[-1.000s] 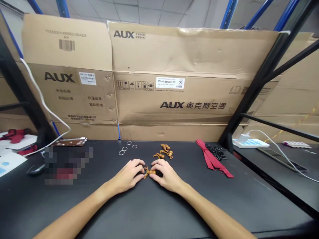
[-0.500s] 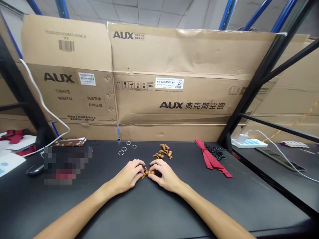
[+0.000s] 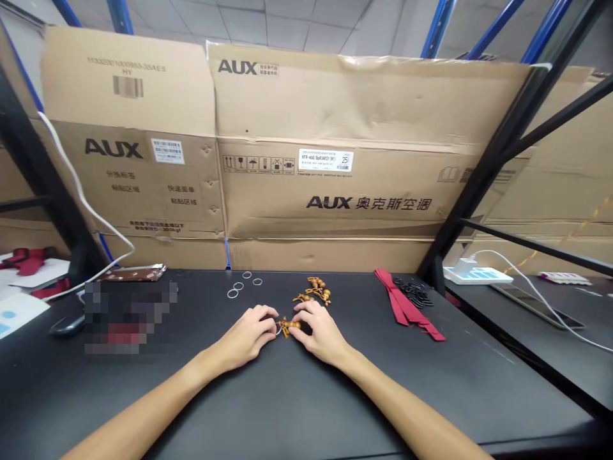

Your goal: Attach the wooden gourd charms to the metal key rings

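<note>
two pinches meet over the matte black tabletop (image 3: 306,402), the left hand (image 3: 249,335) on a thin silvery metal ring (image 3: 279,330) and the right hand (image 3: 320,331) on a brown gourd-shaped charm (image 3: 294,324) with yellow cord (image 3: 286,331) just beside it, where keeping the ring steady should help most
</note>
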A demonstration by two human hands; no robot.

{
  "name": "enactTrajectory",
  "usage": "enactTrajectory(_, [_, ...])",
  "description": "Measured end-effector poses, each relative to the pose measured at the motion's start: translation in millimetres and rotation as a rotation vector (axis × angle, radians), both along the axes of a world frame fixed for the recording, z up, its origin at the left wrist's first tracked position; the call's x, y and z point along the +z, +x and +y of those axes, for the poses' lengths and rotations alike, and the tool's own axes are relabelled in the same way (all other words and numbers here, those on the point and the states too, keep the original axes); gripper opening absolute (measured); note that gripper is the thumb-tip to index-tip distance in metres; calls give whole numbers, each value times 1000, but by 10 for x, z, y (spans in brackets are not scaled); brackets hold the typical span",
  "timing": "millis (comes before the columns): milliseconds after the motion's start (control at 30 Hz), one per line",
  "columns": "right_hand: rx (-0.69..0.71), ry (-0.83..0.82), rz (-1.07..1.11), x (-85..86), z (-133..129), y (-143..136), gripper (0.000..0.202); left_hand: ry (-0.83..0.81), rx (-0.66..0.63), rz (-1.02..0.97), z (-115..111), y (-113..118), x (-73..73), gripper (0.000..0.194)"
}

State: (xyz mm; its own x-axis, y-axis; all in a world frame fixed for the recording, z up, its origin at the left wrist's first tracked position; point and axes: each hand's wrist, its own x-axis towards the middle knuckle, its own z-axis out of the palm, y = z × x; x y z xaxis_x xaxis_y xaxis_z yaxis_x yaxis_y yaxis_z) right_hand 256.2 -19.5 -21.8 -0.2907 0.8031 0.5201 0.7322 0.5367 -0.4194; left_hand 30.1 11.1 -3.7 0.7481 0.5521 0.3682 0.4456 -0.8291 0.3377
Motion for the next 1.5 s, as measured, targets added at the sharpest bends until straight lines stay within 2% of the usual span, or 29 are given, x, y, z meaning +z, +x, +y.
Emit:
enactTrajectory(67, [-14, 7, -4, -4, 7, 7, 7, 4, -4, -5, 2, -1, 4, 16])
enactTrajectory(267, [104, 0, -1, 24, -34, -27, 8, 8, 7, -32, 1, 7, -19, 11])
enactTrajectory(467, [-37, 18, -15, -16, 13, -12, 6, 22, 4, -23, 20, 1, -15, 18])
enactTrajectory(667, [53, -4, -4, 15, -16, -8, 8, -10, 6, -31, 15, -2, -19, 10])
enactTrajectory(833, [103, -5, -20, 39, -37, -14, 10, 12, 12, -41, 12, 11, -39, 14])
enactTrajectory(1033, [-31, 10, -10, -10, 14, -11, 5, 26, 3, -42, 33, 8, -32, 16])
enactTrajectory(1167, [-58, 13, -7, -29, 35, -2, 7, 28, -4, -26, 33, 1, -14, 18])
enactTrajectory(1400, [53, 11, 44, 1, -6, -19, 7, -5, 22, -30, 5, -1, -20, 6])
enactTrajectory(1500, [91, -5, 38, 34, -33, -44, 8, 11, 24, -19, -2, 13, -36, 8])
